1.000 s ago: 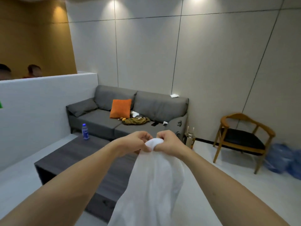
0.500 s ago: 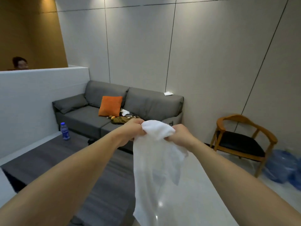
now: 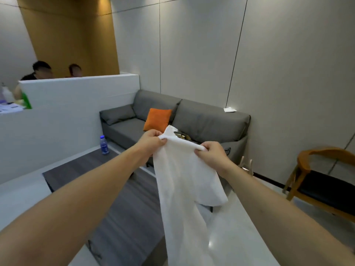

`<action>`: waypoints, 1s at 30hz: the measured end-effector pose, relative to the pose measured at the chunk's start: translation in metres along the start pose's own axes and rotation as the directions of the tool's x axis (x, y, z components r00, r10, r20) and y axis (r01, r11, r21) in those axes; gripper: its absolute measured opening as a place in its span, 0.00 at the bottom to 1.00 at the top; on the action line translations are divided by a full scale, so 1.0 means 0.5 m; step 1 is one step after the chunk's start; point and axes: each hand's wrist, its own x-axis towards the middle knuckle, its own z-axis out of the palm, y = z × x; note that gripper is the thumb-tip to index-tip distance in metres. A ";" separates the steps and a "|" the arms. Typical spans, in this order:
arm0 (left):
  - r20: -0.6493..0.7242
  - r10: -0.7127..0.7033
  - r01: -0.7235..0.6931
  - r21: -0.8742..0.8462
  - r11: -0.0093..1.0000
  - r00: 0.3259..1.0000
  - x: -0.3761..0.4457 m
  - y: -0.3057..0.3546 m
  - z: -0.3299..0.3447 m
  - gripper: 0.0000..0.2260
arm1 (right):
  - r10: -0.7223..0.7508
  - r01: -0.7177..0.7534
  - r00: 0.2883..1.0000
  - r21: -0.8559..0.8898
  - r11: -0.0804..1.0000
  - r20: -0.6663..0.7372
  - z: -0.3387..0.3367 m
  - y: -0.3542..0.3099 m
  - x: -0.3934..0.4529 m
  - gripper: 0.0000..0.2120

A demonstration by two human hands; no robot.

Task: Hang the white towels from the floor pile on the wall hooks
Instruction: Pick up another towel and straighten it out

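White cloth, the towel (image 3: 180, 181), hangs in the air in front of the person, above the floor and the dark low desk (image 3: 107, 189). The left hand (image 3: 151, 140) pinches its top edge at one corner, and the right hand (image 3: 210, 155) grips the same edge a little apart. Behind stands a grey sofa (image 3: 201, 120) with an orange cushion (image 3: 157, 120).

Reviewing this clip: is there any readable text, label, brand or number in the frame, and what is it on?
No text can be read.
Water bottle on the low table: blue label, too blurred to read.
Papers on the counter at left: print too small to read.
White towel, held by the left hand and right hand: no markings visible.
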 end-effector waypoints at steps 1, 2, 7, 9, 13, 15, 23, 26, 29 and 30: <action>-0.027 -0.004 0.004 -0.011 1.000 1.000 0.017 -0.004 -0.014 0.10 | -0.023 0.026 0.999 0.089 0.996 -0.041 0.016 -0.011 0.025 0.09; -0.037 -0.010 0.009 -0.035 0.999 0.999 0.035 -0.009 -0.032 0.13 | -0.035 0.045 0.998 0.169 0.985 -0.060 0.033 -0.026 0.050 0.10; 0.092 -0.009 0.019 -0.102 0.995 0.996 0.133 -0.027 -0.150 0.18 | -0.190 0.183 0.981 0.148 0.972 0.037 0.115 -0.096 0.185 0.11; 0.046 -0.005 0.009 -0.079 0.997 0.999 0.172 -0.030 -0.207 0.16 | -0.252 0.239 0.955 0.099 0.966 0.154 0.137 -0.119 0.245 0.11; -0.149 -0.022 0.017 -0.036 0.999 0.989 0.245 -0.044 -0.324 0.17 | -0.200 0.320 0.843 -0.166 0.933 0.499 0.186 -0.176 0.380 0.19; -0.244 -0.019 0.003 -0.064 0.998 0.970 0.276 -0.055 -0.386 0.12 | -0.176 0.387 0.821 -0.302 0.871 0.543 0.224 -0.202 0.447 0.14; -0.584 -0.052 0.051 -0.017 0.999 0.810 0.374 -0.117 -0.627 0.11 | -0.272 0.430 0.849 -0.292 0.855 0.454 0.445 -0.281 0.682 0.13; -0.705 -0.071 0.122 0.023 0.992 0.706 0.416 -0.145 -0.697 0.11 | -0.346 0.482 0.839 -0.280 0.830 0.419 0.534 -0.323 0.762 0.14; -0.791 -0.072 0.199 0.064 0.978 0.607 0.462 -0.164 -0.758 0.03 | -0.406 0.522 0.816 -0.223 0.823 0.411 0.622 -0.364 0.852 0.12; -0.818 -0.064 0.228 0.083 0.970 0.572 0.477 -0.165 -0.777 0.02 | -0.424 0.538 0.806 -0.211 0.816 0.413 0.650 -0.380 0.883 0.11</action>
